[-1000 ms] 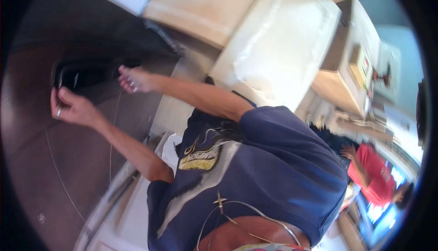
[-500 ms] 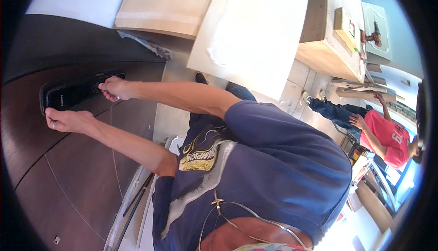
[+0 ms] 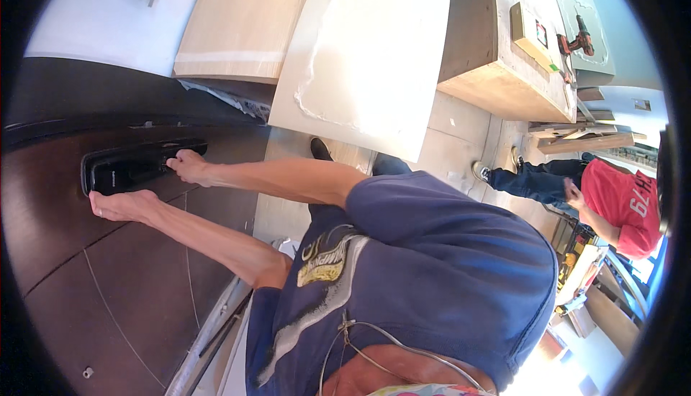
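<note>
A long black door lock panel point(image 3: 129, 174) with rounded ends lies against a dark brown door point(image 3: 137, 281). My left hand point(image 3: 122, 205) grips its left end from the lower edge, with fingers pressed together; their tips are partly hidden. Close to the panel's other end, my right hand point(image 3: 191, 166) is closed, with thumb and forefinger pinched at the lower edge. Whether a smaller part sits between those fingers cannot be seen. Both forearms reach across to the left from my dark blue shirt point(image 3: 432, 266).
A large pale board point(image 3: 367, 51) stands ahead, beside a wooden cabinet point(image 3: 497, 72). A drill point(image 3: 580, 40) lies past the cabinet. At the right is a co-worker in a red shirt point(image 3: 612, 194), near a tool cart point(image 3: 576, 252) and stacked timber point(image 3: 586, 140).
My view has shifted, so the door and panel appear slightly further right and lower. Both hands stay at the panel. The co-worker has moved their arms.
</note>
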Demonstrator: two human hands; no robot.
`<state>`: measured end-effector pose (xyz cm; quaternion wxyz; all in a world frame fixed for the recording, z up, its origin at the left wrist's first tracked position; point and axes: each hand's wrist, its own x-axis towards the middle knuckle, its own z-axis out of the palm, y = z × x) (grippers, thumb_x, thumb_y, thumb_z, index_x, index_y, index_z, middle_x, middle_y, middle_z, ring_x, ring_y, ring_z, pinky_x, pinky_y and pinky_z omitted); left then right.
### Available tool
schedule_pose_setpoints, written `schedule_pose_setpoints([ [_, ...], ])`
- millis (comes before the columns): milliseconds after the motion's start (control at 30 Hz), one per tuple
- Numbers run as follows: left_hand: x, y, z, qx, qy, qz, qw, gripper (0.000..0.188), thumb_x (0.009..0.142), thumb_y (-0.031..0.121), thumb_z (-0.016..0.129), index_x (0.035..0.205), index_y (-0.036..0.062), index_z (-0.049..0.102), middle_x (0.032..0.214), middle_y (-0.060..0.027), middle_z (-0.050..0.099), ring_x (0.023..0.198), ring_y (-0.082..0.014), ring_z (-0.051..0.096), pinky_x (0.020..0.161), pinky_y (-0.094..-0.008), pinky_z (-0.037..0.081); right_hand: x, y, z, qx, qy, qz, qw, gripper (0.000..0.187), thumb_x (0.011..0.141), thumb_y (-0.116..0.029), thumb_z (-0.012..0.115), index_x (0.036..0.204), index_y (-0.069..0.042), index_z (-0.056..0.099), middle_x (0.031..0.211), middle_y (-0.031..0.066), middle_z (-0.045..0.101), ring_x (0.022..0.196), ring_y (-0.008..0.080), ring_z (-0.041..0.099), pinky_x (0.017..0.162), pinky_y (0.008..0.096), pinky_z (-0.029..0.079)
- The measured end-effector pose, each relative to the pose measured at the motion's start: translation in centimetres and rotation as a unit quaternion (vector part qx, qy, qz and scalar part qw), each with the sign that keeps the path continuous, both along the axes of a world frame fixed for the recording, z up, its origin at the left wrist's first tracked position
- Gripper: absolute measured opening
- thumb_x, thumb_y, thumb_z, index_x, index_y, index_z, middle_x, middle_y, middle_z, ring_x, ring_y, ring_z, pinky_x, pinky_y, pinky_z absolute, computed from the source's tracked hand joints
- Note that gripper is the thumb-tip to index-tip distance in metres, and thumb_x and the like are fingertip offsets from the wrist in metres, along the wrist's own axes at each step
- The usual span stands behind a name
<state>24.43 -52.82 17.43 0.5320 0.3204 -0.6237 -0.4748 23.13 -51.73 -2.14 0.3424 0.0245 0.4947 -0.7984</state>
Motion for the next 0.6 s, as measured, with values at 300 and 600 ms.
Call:
schedule_pose_setpoints([
  [300,10.2,9.7,-0.7,-0.044,0.091,-0.057,0.993,0.05,0.106,0.044,0.043,0.115,-0.0014,0.06,0.113,-0.0143,0.061,0.106,-0.0247,0.058,0.094,-0.0401,0.048,10.7,16.2,2.9,-0.071,-0.108,0.103,0.986,0.039,0.108,-0.043,0.053,0.105,-0.004,0.057,0.08,0.0037,0.059,0.071,0.0117,0.059,0.058,0.0276,0.049],
  [600,19.3,18.4,-1.5,-0.004,0.137,0.043,0.99,0.046,0.108,0.048,0.039,0.108,0.0072,0.061,0.103,-0.0112,0.064,0.096,-0.0236,0.061,0.089,-0.0378,0.048,13.9,37.2,11.9,-0.086,0.183,0.212,0.956,0.025,0.108,-0.022,0.046,0.092,-0.004,0.053,0.074,0.0003,0.05,0.066,0.0081,0.046,0.06,0.0272,0.041],
])
